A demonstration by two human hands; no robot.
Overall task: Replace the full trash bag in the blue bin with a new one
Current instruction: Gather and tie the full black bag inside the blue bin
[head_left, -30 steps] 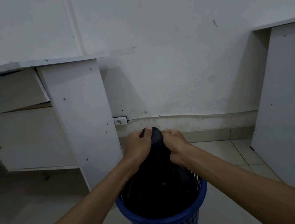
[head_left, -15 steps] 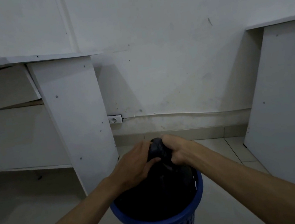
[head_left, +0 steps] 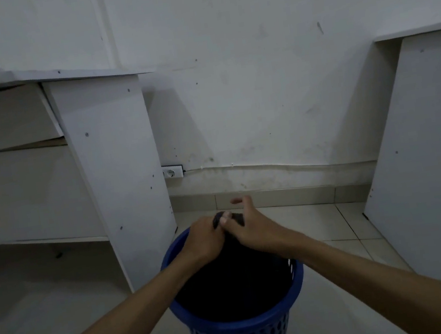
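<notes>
Black, thin plastic is bunched between the fingers [head_left: 222, 221]: the left hand [head_left: 204, 240] is curled tightly round the gathered neck of the bag [head_left: 230, 284], while the right hand [head_left: 253, 227] pinches it with thumb and lower fingers and one finger sticks out free, probably to twist or knot the top closed. The soft, creased bag sits inside the bin [head_left: 245, 330], a round blue basket with perforated walls, standing on the smooth tile floor [head_left: 64, 316] between two white cabinets.
</notes>
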